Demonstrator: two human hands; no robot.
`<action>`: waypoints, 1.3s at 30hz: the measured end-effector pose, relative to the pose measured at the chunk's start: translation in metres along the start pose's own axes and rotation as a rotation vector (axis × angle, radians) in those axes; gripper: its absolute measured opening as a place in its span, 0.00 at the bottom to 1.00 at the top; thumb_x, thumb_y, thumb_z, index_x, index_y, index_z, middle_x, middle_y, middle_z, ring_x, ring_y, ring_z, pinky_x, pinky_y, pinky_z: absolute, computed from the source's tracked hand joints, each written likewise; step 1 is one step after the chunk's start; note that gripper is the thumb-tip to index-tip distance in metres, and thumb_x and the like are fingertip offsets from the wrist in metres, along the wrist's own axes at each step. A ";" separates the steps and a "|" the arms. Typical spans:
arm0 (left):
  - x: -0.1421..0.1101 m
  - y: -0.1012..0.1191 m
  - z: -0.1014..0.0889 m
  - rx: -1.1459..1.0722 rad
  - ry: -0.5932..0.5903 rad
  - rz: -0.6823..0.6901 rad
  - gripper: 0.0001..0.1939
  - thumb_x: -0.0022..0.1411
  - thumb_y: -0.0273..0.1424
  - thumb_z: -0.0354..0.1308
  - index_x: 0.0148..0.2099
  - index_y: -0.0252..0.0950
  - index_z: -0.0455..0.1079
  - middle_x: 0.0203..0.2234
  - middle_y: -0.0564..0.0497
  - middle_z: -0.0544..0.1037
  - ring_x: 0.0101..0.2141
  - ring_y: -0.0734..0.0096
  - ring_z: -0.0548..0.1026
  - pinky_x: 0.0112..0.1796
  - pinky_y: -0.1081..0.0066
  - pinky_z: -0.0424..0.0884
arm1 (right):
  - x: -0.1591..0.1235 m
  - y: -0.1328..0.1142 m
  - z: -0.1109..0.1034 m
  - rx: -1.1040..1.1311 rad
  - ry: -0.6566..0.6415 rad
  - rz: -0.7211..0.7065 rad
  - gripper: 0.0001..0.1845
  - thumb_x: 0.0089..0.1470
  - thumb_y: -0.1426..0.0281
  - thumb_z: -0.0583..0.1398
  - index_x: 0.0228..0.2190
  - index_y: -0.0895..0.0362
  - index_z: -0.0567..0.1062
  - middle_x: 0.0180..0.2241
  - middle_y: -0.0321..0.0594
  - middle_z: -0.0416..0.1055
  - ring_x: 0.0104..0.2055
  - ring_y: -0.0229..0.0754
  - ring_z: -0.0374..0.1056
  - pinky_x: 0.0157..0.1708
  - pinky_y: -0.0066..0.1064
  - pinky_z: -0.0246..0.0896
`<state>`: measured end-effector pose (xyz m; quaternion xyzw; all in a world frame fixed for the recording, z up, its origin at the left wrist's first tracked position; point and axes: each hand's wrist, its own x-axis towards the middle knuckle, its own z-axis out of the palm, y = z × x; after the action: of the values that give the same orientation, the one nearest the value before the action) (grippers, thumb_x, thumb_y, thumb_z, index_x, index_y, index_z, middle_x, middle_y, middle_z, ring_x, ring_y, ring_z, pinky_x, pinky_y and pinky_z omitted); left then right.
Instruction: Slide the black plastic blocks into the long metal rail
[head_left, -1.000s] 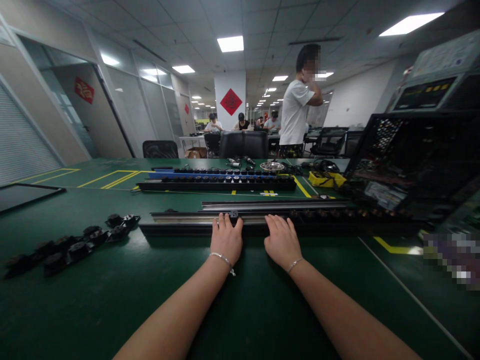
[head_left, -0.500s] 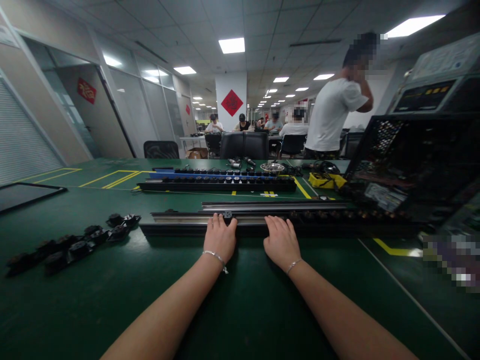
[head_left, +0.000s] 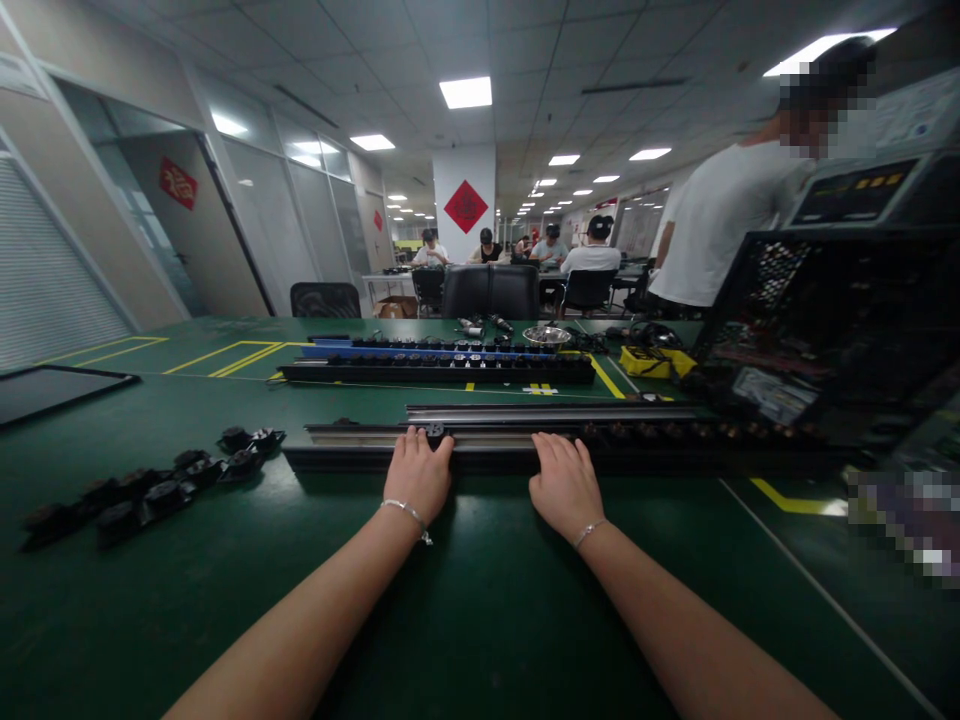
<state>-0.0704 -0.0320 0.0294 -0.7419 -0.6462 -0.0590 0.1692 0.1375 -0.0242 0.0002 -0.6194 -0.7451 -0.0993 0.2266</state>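
Note:
A long black rail [head_left: 360,458] with an open metal-coloured channel lies crosswise before me on the green table. Toward the left part of the rail, my left hand [head_left: 415,472] has its fingers and thumb around a small black round module [head_left: 435,432] sitting in the channel. My right hand [head_left: 564,478] grips the rail farther right, its fingers over the channel and its thumb against the near side. A row of similar modules [head_left: 675,432] fills the channel to the right of this hand. Directly behind lies a second black rail [head_left: 540,411].
Loose black modules [head_left: 165,492] lie in two rows at the left. Farther back are a filled black rail [head_left: 435,373], a blue rail [head_left: 319,350], a metal dish [head_left: 546,336] and a yellow box [head_left: 652,361]. A dark equipment case [head_left: 832,330] borders the right; a person [head_left: 709,220] stands behind it.
My left hand has moved left along the rail, and the black round module has shifted left with it. My right hand stays put on the rail. The standing person has moved right.

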 end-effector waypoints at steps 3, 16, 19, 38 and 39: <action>-0.001 -0.006 0.001 0.013 0.004 -0.006 0.19 0.60 0.29 0.46 0.52 0.36 0.65 0.54 0.33 0.68 0.58 0.51 0.60 0.55 0.54 0.54 | 0.000 0.000 0.001 -0.003 0.005 -0.001 0.29 0.48 0.76 0.50 0.53 0.62 0.65 0.55 0.46 0.64 0.58 0.45 0.55 0.60 0.43 0.35; -0.005 -0.031 0.006 0.026 0.002 -0.030 0.20 0.59 0.29 0.46 0.53 0.37 0.64 0.54 0.37 0.68 0.57 0.54 0.61 0.55 0.54 0.54 | 0.000 0.000 0.001 -0.005 0.008 0.001 0.29 0.48 0.76 0.50 0.53 0.62 0.65 0.54 0.45 0.65 0.57 0.45 0.55 0.60 0.42 0.35; -0.007 -0.037 0.008 0.056 0.018 -0.035 0.19 0.59 0.29 0.45 0.53 0.37 0.65 0.52 0.37 0.70 0.57 0.54 0.62 0.55 0.55 0.54 | 0.000 0.000 0.000 -0.005 0.005 0.000 0.28 0.48 0.76 0.50 0.53 0.62 0.65 0.54 0.45 0.65 0.57 0.45 0.55 0.60 0.42 0.35; -0.012 -0.072 0.007 0.189 -0.013 -0.070 0.20 0.59 0.31 0.45 0.53 0.36 0.65 0.49 0.38 0.72 0.54 0.52 0.65 0.52 0.57 0.57 | -0.001 0.000 0.000 0.012 0.010 -0.001 0.28 0.48 0.76 0.50 0.53 0.63 0.65 0.54 0.45 0.65 0.57 0.45 0.55 0.60 0.43 0.35; -0.013 -0.074 0.007 0.195 -0.018 -0.075 0.20 0.59 0.31 0.45 0.53 0.36 0.65 0.49 0.37 0.72 0.54 0.52 0.65 0.52 0.57 0.57 | 0.000 0.000 0.000 0.011 0.013 -0.002 0.28 0.48 0.76 0.50 0.53 0.63 0.65 0.54 0.46 0.65 0.57 0.45 0.55 0.60 0.43 0.36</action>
<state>-0.1455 -0.0336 0.0315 -0.6978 -0.6775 0.0044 0.2324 0.1375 -0.0245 -0.0002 -0.6168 -0.7446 -0.0994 0.2349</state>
